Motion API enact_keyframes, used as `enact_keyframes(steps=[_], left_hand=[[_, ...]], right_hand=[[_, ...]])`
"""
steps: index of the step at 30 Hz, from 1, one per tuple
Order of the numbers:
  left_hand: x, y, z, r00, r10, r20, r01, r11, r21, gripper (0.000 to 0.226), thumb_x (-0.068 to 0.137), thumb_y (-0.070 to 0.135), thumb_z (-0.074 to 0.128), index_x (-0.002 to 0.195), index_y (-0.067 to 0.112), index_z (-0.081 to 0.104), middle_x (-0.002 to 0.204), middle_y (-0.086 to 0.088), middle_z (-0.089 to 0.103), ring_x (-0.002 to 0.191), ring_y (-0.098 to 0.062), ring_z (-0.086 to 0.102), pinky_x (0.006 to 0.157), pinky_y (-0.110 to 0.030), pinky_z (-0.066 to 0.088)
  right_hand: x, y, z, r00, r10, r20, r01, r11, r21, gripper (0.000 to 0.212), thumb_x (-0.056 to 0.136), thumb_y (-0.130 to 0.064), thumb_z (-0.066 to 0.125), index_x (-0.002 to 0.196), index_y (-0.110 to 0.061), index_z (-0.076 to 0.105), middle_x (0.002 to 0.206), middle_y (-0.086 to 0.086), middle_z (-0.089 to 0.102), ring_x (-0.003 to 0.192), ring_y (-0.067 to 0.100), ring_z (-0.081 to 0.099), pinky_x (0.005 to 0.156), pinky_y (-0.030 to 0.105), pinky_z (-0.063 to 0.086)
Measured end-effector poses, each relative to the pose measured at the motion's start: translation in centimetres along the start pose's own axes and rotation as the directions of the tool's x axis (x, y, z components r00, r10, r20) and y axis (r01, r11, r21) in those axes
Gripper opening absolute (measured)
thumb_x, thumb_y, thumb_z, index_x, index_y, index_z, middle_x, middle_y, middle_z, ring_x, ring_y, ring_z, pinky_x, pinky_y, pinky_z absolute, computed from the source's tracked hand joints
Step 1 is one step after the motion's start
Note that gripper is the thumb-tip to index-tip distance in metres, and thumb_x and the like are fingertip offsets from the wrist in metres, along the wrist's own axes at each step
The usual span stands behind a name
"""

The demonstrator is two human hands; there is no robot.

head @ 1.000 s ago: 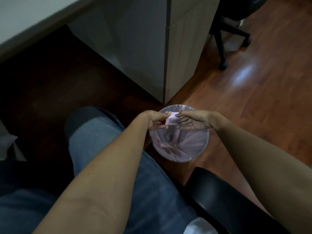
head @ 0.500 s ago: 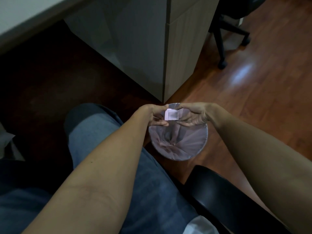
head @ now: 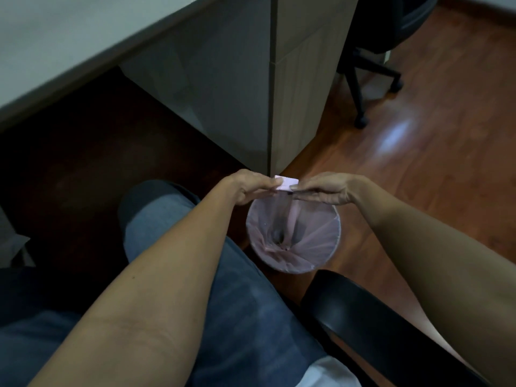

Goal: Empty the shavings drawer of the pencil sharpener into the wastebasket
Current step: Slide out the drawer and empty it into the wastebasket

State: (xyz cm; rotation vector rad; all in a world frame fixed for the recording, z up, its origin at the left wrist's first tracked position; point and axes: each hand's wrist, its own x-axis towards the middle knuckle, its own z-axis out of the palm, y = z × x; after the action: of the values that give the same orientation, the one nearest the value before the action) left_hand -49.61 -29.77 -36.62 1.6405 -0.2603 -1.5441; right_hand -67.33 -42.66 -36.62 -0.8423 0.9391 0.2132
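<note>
A small pale pink box, the pencil sharpener (head: 287, 183), is held between both hands above the far rim of the wastebasket (head: 333, 241). My left hand (head: 247, 188) pinches its left end. My right hand (head: 325, 189) grips its right end, with a dark edge showing under the fingers. I cannot tell the drawer from the body. The round wastebasket stands on the floor, lined with a thin pinkish bag, and a few dark specks lie at its bottom.
A grey desk cabinet (head: 251, 88) stands just behind the basket. My jeans-clad leg (head: 173, 227) is left of it, a black chair armrest (head: 371, 322) at the lower right. An office chair base (head: 363, 79) stands on the wooden floor (head: 435, 152) farther back.
Both hands with the pink box have risen and moved toward the far rim of the basket. The box now shows a flatter, wider face than before.
</note>
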Motion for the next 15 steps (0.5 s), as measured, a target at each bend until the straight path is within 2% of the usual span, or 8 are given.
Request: enact_keyframes(steps=[2, 3, 5, 6, 9, 10, 12, 15], left_hand=[[-1.2, 0.7, -0.1, 0.995, 0.093, 0.031, -0.093, 0.996, 0.008, 0.044, 0.082, -0.008, 0.075, 0.123, -0.014, 0.061, 0.114, -0.025, 0.069, 0.095, -0.023, 0.072, 0.075, -0.021, 0.062], [-1.7, 1.1, -0.1, 0.990, 0.139, 0.038, -0.140, 0.990, 0.035, 0.047, 0.081, -0.010, 0.075, 0.125, -0.013, 0.060, 0.120, -0.026, 0.068, 0.099, -0.024, 0.072, 0.078, -0.022, 0.062], [-2.5, 2.2, 0.0, 0.971, 0.238, 0.037, -0.241, 0.961, 0.133, 0.055, 0.078, -0.008, 0.079, 0.129, -0.010, 0.060, 0.125, -0.024, 0.068, 0.111, -0.028, 0.070, 0.090, -0.028, 0.060], [-2.8, 2.8, 0.1, 0.956, 0.290, 0.034, -0.292, 0.940, 0.179, 0.058, 0.075, -0.005, 0.083, 0.129, -0.008, 0.061, 0.125, -0.023, 0.069, 0.115, -0.029, 0.069, 0.096, -0.032, 0.058], [-4.6, 4.9, 0.7, 0.903, 0.428, 0.043, -0.426, 0.873, 0.237, 0.063, 0.067, 0.003, 0.090, 0.124, -0.005, 0.065, 0.120, -0.019, 0.073, 0.117, -0.030, 0.069, 0.104, -0.039, 0.053], [-5.3, 5.8, 1.0, 0.882, 0.468, 0.049, -0.465, 0.848, 0.255, 0.062, 0.067, 0.003, 0.090, 0.124, -0.004, 0.065, 0.120, -0.018, 0.073, 0.116, -0.028, 0.069, 0.104, -0.038, 0.053], [-6.8, 7.7, 1.6, 0.838, 0.542, 0.060, -0.535, 0.795, 0.288, 0.061, 0.070, 0.005, 0.090, 0.125, -0.003, 0.065, 0.120, -0.015, 0.073, 0.114, -0.025, 0.070, 0.102, -0.035, 0.054], [-9.6, 10.8, 2.6, 0.772, 0.629, 0.087, -0.620, 0.716, 0.320, 0.059, 0.073, 0.010, 0.089, 0.126, 0.002, 0.065, 0.117, -0.006, 0.074, 0.102, -0.008, 0.073, 0.087, -0.021, 0.058]], right_hand=[[-0.8, -0.6, 0.0, 0.997, -0.071, 0.004, 0.071, 0.997, -0.024, 0.029, 0.088, 0.009, 0.068, 0.117, 0.006, 0.067, 0.107, 0.015, 0.076, 0.098, 0.015, 0.075, 0.088, 0.024, 0.060], [-1.4, -0.9, 0.2, 0.993, -0.120, -0.007, 0.119, 0.992, -0.041, 0.035, 0.088, 0.013, 0.066, 0.123, 0.006, 0.064, 0.102, 0.014, 0.077, 0.088, 0.013, 0.077, 0.080, 0.021, 0.062], [-2.6, -1.8, 0.7, 0.975, -0.220, -0.023, 0.218, 0.973, -0.081, 0.041, 0.087, 0.018, 0.064, 0.126, 0.006, 0.062, 0.088, 0.010, 0.078, 0.070, 0.008, 0.076, 0.065, 0.015, 0.060], [-3.1, -2.3, 0.8, 0.958, -0.285, -0.039, 0.279, 0.954, -0.113, 0.042, 0.085, 0.019, 0.066, 0.125, 0.006, 0.064, 0.090, 0.009, 0.078, 0.071, 0.007, 0.076, 0.065, 0.014, 0.060], [-5.0, -3.7, 1.0, 0.886, -0.458, -0.074, 0.441, 0.880, -0.176, 0.053, 0.079, 0.018, 0.072, 0.130, 0.007, 0.062, 0.117, 0.017, 0.074, 0.097, 0.015, 0.074, 0.094, 0.026, 0.058], [-5.7, -4.3, 1.1, 0.864, -0.498, -0.078, 0.481, 0.860, -0.173, 0.054, 0.079, 0.019, 0.071, 0.130, 0.007, 0.061, 0.119, 0.018, 0.073, 0.099, 0.016, 0.074, 0.097, 0.028, 0.056], [-7.4, -5.9, 1.3, 0.817, -0.572, -0.072, 0.554, 0.814, -0.173, 0.052, 0.079, 0.023, 0.068, 0.128, 0.008, 0.061, 0.113, 0.017, 0.073, 0.095, 0.016, 0.075, 0.093, 0.026, 0.059], [-10.4, -8.7, 2.0, 0.749, -0.661, -0.045, 0.641, 0.741, -0.200, 0.046, 0.079, 0.025, 0.066, 0.120, 0.004, 0.066, 0.110, 0.016, 0.074, 0.095, 0.017, 0.074, 0.095, 0.027, 0.058]])
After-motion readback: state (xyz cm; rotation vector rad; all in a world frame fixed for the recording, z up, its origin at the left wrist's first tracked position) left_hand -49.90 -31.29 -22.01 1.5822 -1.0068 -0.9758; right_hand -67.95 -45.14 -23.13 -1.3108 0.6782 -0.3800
